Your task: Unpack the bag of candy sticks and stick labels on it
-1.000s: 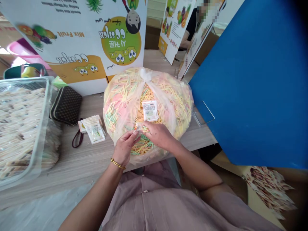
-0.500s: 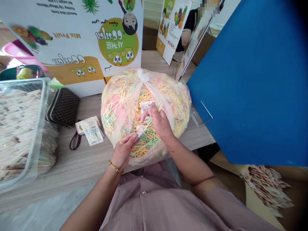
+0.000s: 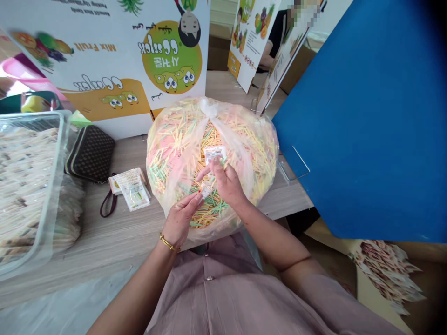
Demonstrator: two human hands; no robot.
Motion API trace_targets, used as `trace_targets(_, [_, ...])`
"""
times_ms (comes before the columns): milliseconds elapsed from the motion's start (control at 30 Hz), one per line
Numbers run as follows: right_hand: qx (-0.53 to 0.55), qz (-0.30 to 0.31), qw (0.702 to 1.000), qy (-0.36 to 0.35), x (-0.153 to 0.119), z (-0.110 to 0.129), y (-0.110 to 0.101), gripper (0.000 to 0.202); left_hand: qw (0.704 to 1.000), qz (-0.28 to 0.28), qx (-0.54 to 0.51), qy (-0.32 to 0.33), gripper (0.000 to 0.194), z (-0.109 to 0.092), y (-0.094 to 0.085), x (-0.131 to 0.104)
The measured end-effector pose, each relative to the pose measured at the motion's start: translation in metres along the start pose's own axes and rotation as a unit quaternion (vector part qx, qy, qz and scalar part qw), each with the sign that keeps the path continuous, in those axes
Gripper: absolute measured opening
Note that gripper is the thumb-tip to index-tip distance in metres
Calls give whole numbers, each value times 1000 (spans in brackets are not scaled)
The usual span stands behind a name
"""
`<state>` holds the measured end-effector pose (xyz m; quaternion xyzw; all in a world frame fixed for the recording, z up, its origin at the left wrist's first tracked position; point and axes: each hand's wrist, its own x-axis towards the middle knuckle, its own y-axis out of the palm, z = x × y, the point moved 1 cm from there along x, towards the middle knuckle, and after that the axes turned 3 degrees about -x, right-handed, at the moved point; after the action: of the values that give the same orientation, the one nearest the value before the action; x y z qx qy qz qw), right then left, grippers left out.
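Observation:
A large clear plastic bag [image 3: 263, 153], full of thin pastel candy sticks [image 3: 213, 204], lies open in front of me. My left hand [image 3: 179, 216] pinches a small printed packet [image 3: 206, 189] over the opening. Close above that packet is my right hand [image 3: 228, 185], its thumb and fingers closed around a few candy sticks whose greenish ends show at the fingertips. One finger points toward the packet. Another printed packet [image 3: 214, 151] rests on the sticks just beyond my right hand, partly covered by it.
Left on the table [image 3: 136, 242] are a small stack of packets [image 3: 134, 190], a dark patterned pouch [image 3: 92, 153] and a clear tub [image 3: 52, 195] of filled packets. A printed carton [image 3: 115, 88] stands behind. A blue panel [image 3: 366, 125] rises at right, with packets [image 3: 387, 270] below it.
My right hand has moved down and slightly left, closer to the small packet. The packet lying on the sticks shows more now. My left hand stays almost in place.

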<state>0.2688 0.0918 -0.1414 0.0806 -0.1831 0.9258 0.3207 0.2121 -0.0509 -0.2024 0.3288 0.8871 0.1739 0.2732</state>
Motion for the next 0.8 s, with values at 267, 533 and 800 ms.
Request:
trace_targets(267, [133, 123, 978, 108, -3, -11, 1, 48, 999, 17, -20, -19, 42, -3, 1, -2])
trace_targets(533, [54, 205, 976, 55, 1, -13, -11, 47, 996, 59, -53, -37, 31, -9, 3, -4])
trace_targets(800, [-18, 199, 976, 86, 3, -23, -18, 28, 993, 61, -81, -60, 24, -8, 0, -4])
